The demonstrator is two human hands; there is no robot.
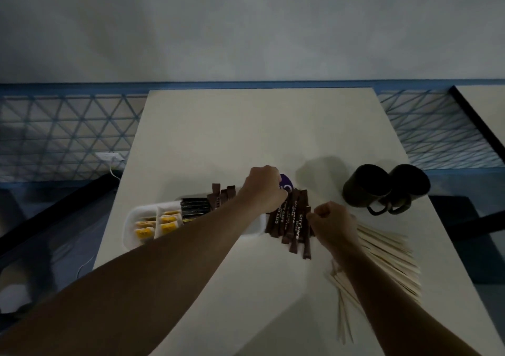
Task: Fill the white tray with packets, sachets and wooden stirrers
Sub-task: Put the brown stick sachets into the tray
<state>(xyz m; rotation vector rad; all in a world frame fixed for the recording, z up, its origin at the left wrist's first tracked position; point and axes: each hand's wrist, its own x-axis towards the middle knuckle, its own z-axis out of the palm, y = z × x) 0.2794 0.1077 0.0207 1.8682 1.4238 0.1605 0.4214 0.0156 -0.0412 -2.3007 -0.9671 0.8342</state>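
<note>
- Left hand [263,189] reaches across the white tray [131,224], fingers curled round the purple packet [287,184] just past the tray's right end.
- Right hand [332,219] is balled up at the brown sachets [292,226]. Pinching one? Can't tell.
- The sachets lie on the bench [246,137] pointing away from the person, with the tray just left of them.

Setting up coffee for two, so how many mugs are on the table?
2. One dark mug is right of the brown sachets; the second mug is directly beside it, farther right. None appears hidden.
</note>
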